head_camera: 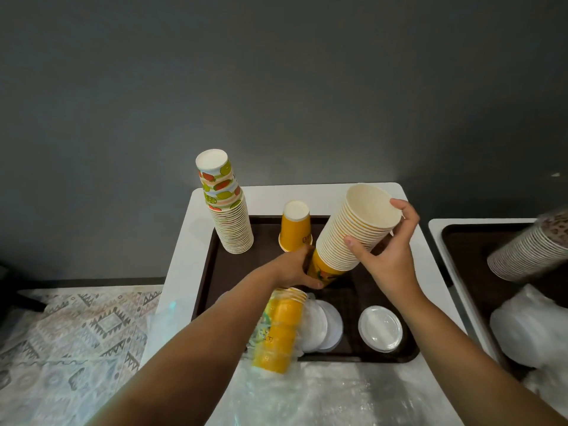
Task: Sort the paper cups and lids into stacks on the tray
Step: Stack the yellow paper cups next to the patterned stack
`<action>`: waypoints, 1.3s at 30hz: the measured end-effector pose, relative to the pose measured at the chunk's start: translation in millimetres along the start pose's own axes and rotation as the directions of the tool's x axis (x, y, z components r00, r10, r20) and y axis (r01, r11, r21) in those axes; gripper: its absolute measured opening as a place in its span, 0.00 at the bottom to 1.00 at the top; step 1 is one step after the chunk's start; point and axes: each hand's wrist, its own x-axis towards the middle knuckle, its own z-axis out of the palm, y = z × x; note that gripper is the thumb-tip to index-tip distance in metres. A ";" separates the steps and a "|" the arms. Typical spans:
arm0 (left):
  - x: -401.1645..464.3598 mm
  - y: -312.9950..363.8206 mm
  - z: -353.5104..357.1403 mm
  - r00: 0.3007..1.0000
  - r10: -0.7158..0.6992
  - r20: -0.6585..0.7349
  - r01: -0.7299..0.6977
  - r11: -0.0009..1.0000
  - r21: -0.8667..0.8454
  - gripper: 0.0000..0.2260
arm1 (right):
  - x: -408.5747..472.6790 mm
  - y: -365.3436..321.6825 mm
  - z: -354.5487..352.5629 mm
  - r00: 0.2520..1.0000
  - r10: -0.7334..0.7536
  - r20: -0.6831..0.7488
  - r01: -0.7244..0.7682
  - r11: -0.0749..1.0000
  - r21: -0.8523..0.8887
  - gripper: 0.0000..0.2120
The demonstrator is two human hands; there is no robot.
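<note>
Holding now: the left hand (pixel 296 269) grips the base of a long orange cup stack (pixel 350 235), tilted mouth-up over the brown tray (pixel 221 272); the right hand (pixel 387 256) has its fingers curled round the rims.
Done: fruit-print cup stack (pixel 229 210) stands inverted at the tray's far-left corner — one orange cup (pixel 295 226) inverted beside it.
Left: sleeved orange cups (pixel 281 330) lie across the near edge; white lids (pixel 322 325) overlap loosely, clear lids (pixel 380 328) sit near.
Progress: roughly midway, I judge.

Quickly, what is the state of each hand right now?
Left hand: grips the orange bottom end of the tilted stack of nested paper cups.
Right hand: holds the same stack near its open top.
</note>
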 end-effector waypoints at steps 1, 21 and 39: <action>3.9 1.6 4.0 1.000 0.007 -0.004 -0.007 0.999 0.032 0.41 | -0.7 0.7 -0.2 1.000 0.002 -0.027 -0.002 1.000 0.006 0.38; -77.5 55.1 -44.6 0.762 0.047 -0.646 -0.270 0.930 -0.251 0.34 | 35.4 -47.7 -15.3 0.896 0.406 -0.182 -0.140 0.645 0.751 0.54; -133.2 119.1 -98.8 0.234 0.395 -0.889 -0.511 0.827 0.233 0.27 | 47.8 -73.6 116.4 0.595 0.627 0.503 -0.447 -0.262 0.855 0.31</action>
